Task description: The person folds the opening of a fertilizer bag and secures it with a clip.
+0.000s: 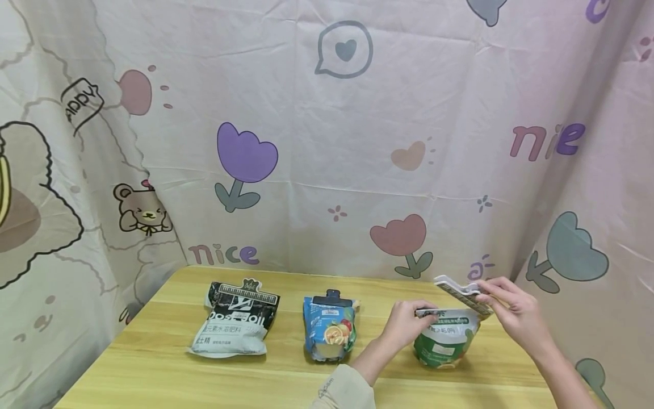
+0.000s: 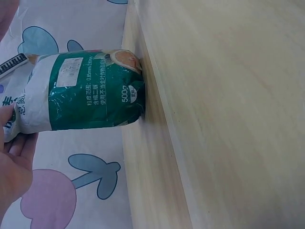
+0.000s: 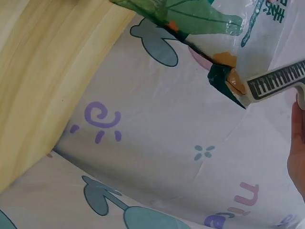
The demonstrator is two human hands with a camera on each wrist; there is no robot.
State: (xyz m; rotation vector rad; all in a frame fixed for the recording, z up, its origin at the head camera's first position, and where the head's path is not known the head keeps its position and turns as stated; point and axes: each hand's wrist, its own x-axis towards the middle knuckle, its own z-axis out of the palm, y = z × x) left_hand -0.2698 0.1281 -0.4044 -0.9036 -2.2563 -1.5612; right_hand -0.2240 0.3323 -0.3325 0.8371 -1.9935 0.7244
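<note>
At the right of the table stands a green and white bag [image 1: 443, 349] of granules, upright, with orange fruit printed low on it. My left hand [image 1: 405, 322] grips the left end of its folded top; the left wrist view shows the thumb in front and fingers behind the bag [image 2: 81, 93]. My right hand [image 1: 520, 313] pinches the handle of a wide bag clip [image 1: 460, 291] with a piano-key pattern. The clip slants above the fold, its lower right end at the bag's right corner. In the right wrist view this clip [image 3: 276, 82] overlaps that corner.
A black and white bag [image 1: 230, 329] with a piano-pattern clip [image 1: 250, 292] stands at the left. In the middle is a blue fruit-printed bag [image 1: 327, 332] with a black clip [image 1: 332, 299]. Patterned cloth [image 1: 327, 142] hangs behind the wooden table [image 1: 153, 363] and along its sides.
</note>
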